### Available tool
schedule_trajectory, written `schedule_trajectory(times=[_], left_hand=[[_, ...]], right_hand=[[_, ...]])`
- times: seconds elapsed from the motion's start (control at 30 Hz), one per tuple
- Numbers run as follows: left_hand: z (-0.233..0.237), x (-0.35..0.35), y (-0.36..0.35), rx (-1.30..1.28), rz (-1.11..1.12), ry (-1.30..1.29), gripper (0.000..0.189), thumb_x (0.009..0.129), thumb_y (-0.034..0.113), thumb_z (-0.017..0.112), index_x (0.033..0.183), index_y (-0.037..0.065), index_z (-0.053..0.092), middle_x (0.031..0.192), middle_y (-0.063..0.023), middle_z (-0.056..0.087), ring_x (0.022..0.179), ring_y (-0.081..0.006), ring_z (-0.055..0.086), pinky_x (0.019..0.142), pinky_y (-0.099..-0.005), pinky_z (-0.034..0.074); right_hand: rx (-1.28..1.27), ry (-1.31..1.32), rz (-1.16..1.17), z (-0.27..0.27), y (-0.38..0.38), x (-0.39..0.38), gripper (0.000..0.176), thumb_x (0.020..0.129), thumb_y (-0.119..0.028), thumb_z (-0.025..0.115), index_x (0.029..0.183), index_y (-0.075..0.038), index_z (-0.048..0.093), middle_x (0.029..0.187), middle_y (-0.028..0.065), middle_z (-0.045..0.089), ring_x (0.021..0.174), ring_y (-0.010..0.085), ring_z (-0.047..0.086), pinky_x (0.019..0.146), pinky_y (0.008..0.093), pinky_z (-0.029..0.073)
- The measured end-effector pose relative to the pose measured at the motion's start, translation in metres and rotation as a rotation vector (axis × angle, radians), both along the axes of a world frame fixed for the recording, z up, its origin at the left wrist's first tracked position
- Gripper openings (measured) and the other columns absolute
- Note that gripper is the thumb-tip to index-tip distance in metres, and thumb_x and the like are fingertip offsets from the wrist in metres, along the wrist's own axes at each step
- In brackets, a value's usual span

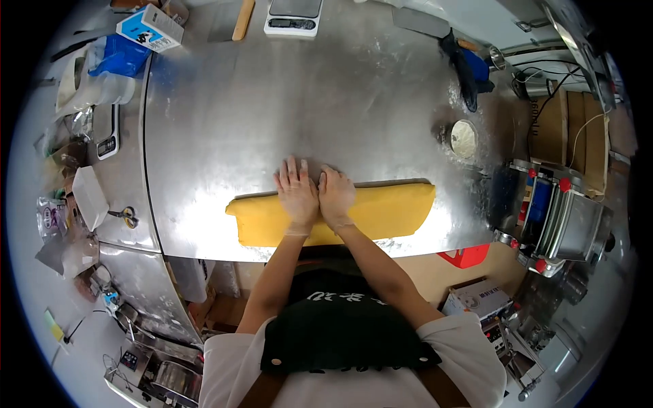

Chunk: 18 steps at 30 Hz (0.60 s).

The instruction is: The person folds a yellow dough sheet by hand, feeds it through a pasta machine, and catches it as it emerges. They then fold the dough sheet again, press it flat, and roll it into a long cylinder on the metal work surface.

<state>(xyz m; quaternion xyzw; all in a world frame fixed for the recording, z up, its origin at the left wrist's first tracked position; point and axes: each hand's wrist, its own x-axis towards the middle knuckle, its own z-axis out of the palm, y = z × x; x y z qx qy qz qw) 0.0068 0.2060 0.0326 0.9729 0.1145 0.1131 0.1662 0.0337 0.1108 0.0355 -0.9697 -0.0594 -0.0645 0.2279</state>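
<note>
A wide slab of yellow dough (388,211), looking folded or rolled, lies along the near edge of the steel table. My left hand (297,197), in a thin clear glove, rests flat on the dough near its middle, fingers stretched over the far edge toward the table. Close beside it, my right hand (337,196), gloved too, presses palm down on the same dough. Its fingers are loosely bent at the far edge, and their tips are partly hidden. Neither hand grips anything.
Flour dusts the steel table (292,102). A white scale (292,19) and a wooden-handled scraper (243,20) lie at the far side. A bowl of flour (464,139) stands right, near a roller machine (561,217). Scissors (125,216) lie left.
</note>
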Motion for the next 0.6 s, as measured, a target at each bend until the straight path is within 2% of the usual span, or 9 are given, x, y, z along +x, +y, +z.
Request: schedule_trajectory(times=[0.07,0.1,0.2,0.23,0.3,0.4,0.5,0.6], left_hand=[[0.003,0.008,-0.013,-0.032,0.072,-0.004,0.047,0.093,0.019,0.059,0.137,0.005,0.055,0.152,-0.0203,0.044,0.141,-0.0423,0.040,0.116,-0.0612,0.030],[0.014,0.014,-0.026,-0.095,0.022,0.107,0.049,0.094,0.021,0.058,0.139,0.004,0.053,0.153,-0.0216,0.042,0.142,-0.0432,0.038,0.117,-0.0626,0.026],[0.011,0.033,-0.090,-0.065,-0.084,0.038,0.050,0.094,0.024,0.058,0.140,0.004,0.053,0.152,-0.0216,0.043,0.142,-0.0433,0.038,0.118,-0.0619,0.026],[0.013,0.037,-0.106,-0.091,-0.106,0.040,0.047,0.095,0.022,0.059,0.137,0.002,0.054,0.151,-0.0188,0.045,0.140,-0.0440,0.039,0.115,-0.0628,0.028],[0.000,0.036,-0.122,-0.089,-0.119,-0.036,0.049,0.092,0.024,0.059,0.136,0.004,0.055,0.151,-0.0189,0.045,0.140,-0.0435,0.039,0.115,-0.0615,0.029],[-0.007,0.029,-0.128,-0.065,-0.145,-0.068,0.049,0.090,0.024,0.060,0.135,0.006,0.057,0.150,-0.0158,0.046,0.139,-0.0402,0.042,0.114,-0.0568,0.033],[-0.010,0.029,-0.129,-0.027,-0.176,-0.036,0.048,0.091,0.023,0.059,0.136,0.008,0.056,0.150,-0.0132,0.047,0.138,-0.0363,0.044,0.115,-0.0517,0.034],[-0.004,0.031,-0.130,0.010,-0.169,-0.027,0.047,0.092,0.023,0.058,0.137,0.008,0.054,0.149,-0.0137,0.048,0.137,-0.0370,0.044,0.115,-0.0523,0.035]], right_hand=[[0.144,-0.069,0.000,-0.017,-0.015,0.006,0.018,0.097,-0.024,0.063,0.112,-0.016,0.069,0.086,0.0088,0.069,0.077,0.0319,0.066,0.070,0.0473,0.053],[0.205,-0.092,-0.001,-0.019,-0.029,0.006,0.017,0.097,-0.025,0.063,0.111,-0.017,0.069,0.086,0.0093,0.069,0.077,0.0325,0.066,0.069,0.0480,0.053],[-0.144,0.041,-0.021,-0.004,-0.100,0.033,0.016,0.097,-0.024,0.063,0.110,-0.015,0.068,0.089,0.0131,0.071,0.074,0.0366,0.066,0.067,0.0466,0.053],[-0.145,0.034,-0.019,-0.005,-0.113,0.033,0.016,0.097,-0.024,0.063,0.109,-0.015,0.068,0.089,0.0131,0.070,0.075,0.0364,0.066,0.067,0.0463,0.053],[-0.145,0.023,-0.013,-0.006,-0.135,0.030,0.016,0.096,-0.023,0.064,0.109,-0.014,0.068,0.090,0.0132,0.070,0.075,0.0360,0.066,0.066,0.0456,0.053],[-0.040,-0.204,0.013,-0.005,-0.137,0.018,0.017,0.095,-0.022,0.065,0.109,-0.014,0.070,0.085,0.0068,0.067,0.076,0.0309,0.064,0.065,0.0435,0.053],[-0.050,-0.187,0.021,-0.006,-0.139,0.025,0.019,0.094,-0.019,0.066,0.110,-0.011,0.069,0.085,0.0057,0.067,0.077,0.0298,0.064,0.065,0.0434,0.052],[0.009,-0.097,-0.012,-0.003,-0.139,0.022,0.014,0.094,-0.020,0.065,0.105,-0.012,0.069,0.087,0.0069,0.068,0.077,0.0317,0.065,0.067,0.0451,0.053]])
